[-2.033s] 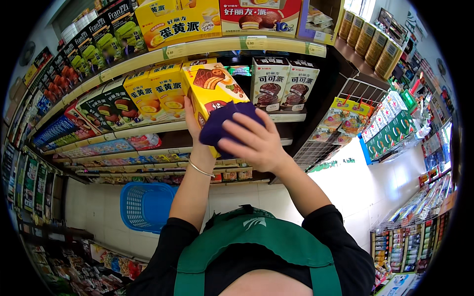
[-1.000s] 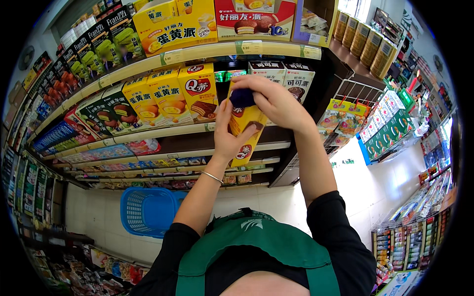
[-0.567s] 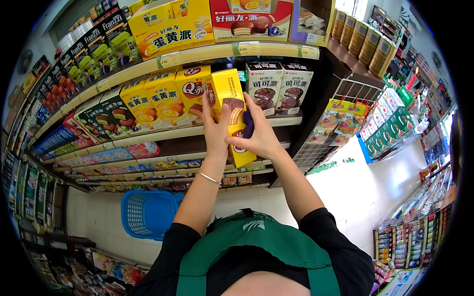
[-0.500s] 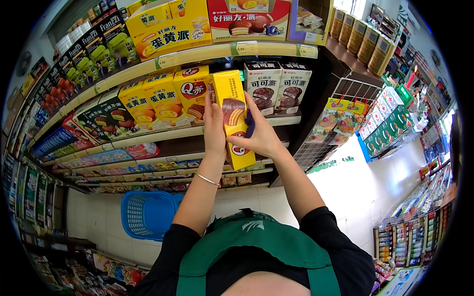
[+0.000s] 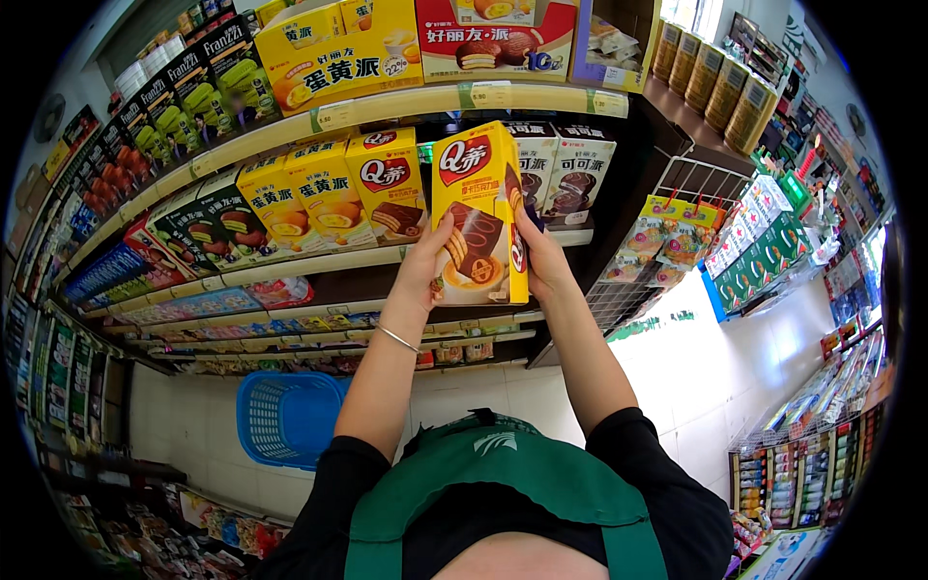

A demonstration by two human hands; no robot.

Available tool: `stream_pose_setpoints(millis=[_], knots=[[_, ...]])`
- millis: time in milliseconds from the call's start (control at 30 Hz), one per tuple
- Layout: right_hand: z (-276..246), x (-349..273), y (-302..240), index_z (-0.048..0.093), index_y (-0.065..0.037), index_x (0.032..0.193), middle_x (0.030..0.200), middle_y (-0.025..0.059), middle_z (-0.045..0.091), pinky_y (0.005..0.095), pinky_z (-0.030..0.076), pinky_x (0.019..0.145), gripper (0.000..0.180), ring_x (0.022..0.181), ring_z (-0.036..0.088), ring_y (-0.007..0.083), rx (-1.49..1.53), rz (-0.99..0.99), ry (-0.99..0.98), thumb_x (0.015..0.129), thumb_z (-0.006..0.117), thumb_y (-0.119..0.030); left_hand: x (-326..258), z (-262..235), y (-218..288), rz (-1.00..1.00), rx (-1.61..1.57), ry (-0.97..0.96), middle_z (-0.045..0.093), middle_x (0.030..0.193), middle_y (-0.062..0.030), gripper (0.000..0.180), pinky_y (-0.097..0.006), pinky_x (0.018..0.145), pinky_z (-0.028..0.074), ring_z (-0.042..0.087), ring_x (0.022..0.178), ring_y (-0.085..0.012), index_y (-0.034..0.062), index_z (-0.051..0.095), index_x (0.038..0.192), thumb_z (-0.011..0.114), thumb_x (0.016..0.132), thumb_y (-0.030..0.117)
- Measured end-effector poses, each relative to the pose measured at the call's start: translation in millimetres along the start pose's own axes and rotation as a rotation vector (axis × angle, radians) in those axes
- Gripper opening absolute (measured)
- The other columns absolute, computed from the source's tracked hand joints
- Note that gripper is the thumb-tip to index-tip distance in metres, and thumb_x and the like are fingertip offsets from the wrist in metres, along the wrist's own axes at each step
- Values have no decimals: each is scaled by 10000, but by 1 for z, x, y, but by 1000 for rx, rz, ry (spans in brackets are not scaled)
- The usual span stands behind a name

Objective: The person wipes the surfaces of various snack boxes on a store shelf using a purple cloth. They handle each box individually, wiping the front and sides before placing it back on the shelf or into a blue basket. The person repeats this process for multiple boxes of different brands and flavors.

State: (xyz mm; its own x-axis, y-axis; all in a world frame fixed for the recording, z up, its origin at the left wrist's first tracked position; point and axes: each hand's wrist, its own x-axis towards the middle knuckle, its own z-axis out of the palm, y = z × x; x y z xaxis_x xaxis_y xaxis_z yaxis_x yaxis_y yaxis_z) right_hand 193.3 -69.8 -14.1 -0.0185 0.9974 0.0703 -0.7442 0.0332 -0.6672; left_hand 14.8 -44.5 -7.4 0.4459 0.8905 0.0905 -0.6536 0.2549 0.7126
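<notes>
Between both hands I hold a yellow snack cake box (image 5: 476, 217) upright, its broad front with a cake picture turned toward me. My left hand (image 5: 422, 266) grips its left edge, thumb on the front. On the right side, my right hand (image 5: 541, 253) clasps the narrow face; something dark blue shows partly behind that hand. Just behind, a matching yellow box (image 5: 390, 188) stands on the shelf to the left. White cocoa pie boxes (image 5: 577, 179) stand to the right, one partly hidden by the held box.
More boxed cakes (image 5: 314, 198) line this shelf (image 5: 377, 259), with larger display cartons (image 5: 338, 58) above. A blue plastic basket (image 5: 290, 418) sits on the floor at lower left. To the right are a wire rack with hanging packets (image 5: 667, 232) and stacked green cartons (image 5: 759, 251).
The box has been turned from its narrow side to its broad front and stands straighter. Both hands have shifted their grip to its two sides.
</notes>
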Motion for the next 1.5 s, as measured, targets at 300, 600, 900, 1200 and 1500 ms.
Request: stream_pose_setpoints(millis=[300, 600, 900, 1200, 1500], knots=[[50, -11, -50, 480, -12, 1363, 1371, 167, 489, 367, 348, 1093, 468, 1268, 466, 266, -1170, -1178, -1, 934, 601, -155, -2, 3, -12, 115, 340, 62, 499, 1403, -80, 657, -310, 1037, 416, 493, 1271, -172, 100, 298, 1531, 611, 958, 178], [70, -27, -25, 449, -64, 1423, 1464, 140, 451, 492, 301, 1131, 634, 1391, 384, 295, -2105, -907, -529, 863, 675, -255, -14, 3, 0, 199, 374, 109, 511, 1396, -84, 559, -282, 996, 472, 548, 1225, -166, 100, 321, 1525, 493, 995, 148], [74, 31, -64, 506, -109, 1382, 1448, 118, 481, 480, 299, 1137, 528, 1373, 405, 318, -1956, -1100, -570, 876, 645, -168, -28, 17, 8, 196, 354, 36, 461, 1456, -90, 711, -278, 1048, 402, 499, 1266, -156, 60, 253, 1549, 604, 931, 23], [23, 39, -89, 679, 24, 1001, 944, 95, 668, 297, 470, 809, 210, 863, 614, 183, -1063, -948, 55, 950, 539, -124, -37, 17, 17, 342, 494, -96, 405, 1498, -106, 770, -301, 1068, 392, 450, 1321, -180, 67, 238, 1552, 632, 895, -8], [39, 3, -92, 534, -2, 1330, 1195, 73, 647, 304, 445, 966, 620, 1100, 568, 139, -1051, -187, -301, 803, 798, -194, -26, -11, 14, 438, 749, -168, 492, 1380, -110, 854, -340, 1054, 403, 508, 1228, -198, 63, 165, 1563, 675, 879, 28]])
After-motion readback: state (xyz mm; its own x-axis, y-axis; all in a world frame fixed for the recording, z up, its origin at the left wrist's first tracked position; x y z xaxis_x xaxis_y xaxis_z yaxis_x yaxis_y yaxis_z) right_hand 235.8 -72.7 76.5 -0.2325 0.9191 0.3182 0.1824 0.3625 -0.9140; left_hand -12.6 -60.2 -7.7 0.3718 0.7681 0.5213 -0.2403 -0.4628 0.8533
